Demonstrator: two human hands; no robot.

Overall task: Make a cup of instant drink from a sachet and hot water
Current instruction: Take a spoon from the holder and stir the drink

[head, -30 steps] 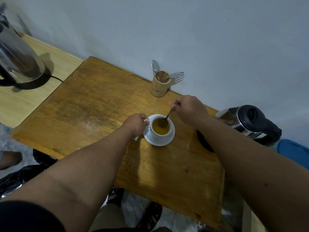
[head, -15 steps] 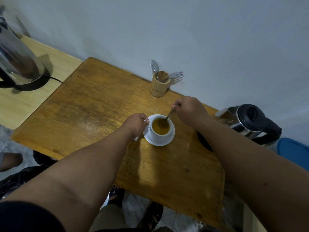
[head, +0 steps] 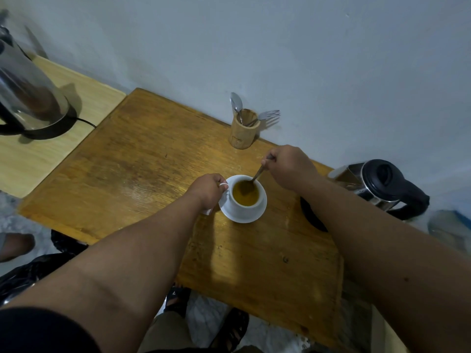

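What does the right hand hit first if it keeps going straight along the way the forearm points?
Likely the wooden utensil holder. The right hand, gripping the spoon in the cup, points up-left toward the wall, with the holder near that line. Depth is unclear; it could pass beside the holder and reach the wall.

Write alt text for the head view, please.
A right hand stirs an amber drink in a white cup with a spoon; the left hand holds the cup's handle, on a saucer on a wooden table.
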